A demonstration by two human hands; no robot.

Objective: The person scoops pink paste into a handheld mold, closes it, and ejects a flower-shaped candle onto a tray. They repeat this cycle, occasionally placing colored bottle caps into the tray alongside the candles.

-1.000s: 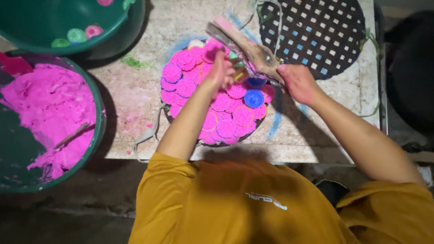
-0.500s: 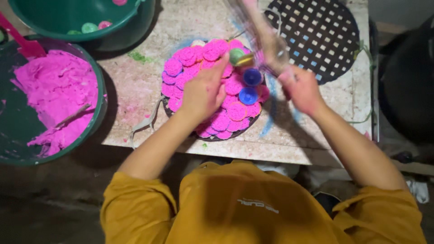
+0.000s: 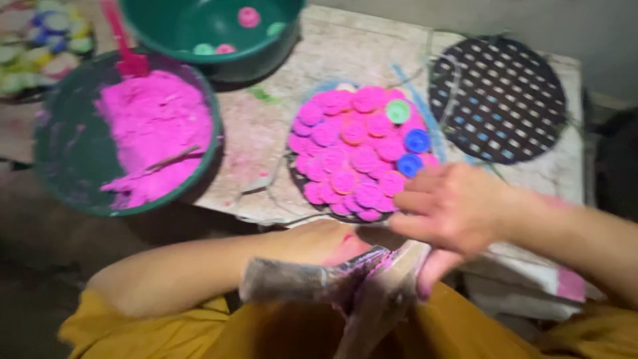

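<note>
A two-piece wooden tool [image 3: 359,286], stained pink, is down near my lap at the table's front edge. My right hand [image 3: 452,209] is closed over its right piece. My left hand [image 3: 322,244], smeared pink, grips the left piece, and its fingers are mostly hidden behind the wood. Just beyond both hands lies a round tray [image 3: 299,189] packed with pink moulded discs, with two blue discs [image 3: 413,151] and one green disc [image 3: 398,111] among them. The view is blurred.
A green basin [image 3: 66,159] holding pink powder and a pink scoop [image 3: 126,46] stands at the left. A second green basin [image 3: 199,26] with a few small pieces is behind it. A black perforated round tray [image 3: 498,100] lies at the back right.
Both hands have dropped from above the disc tray to the near edge of the table, bringing the wooden tool down with them. My left hand left the discs and took hold of the tool.
</note>
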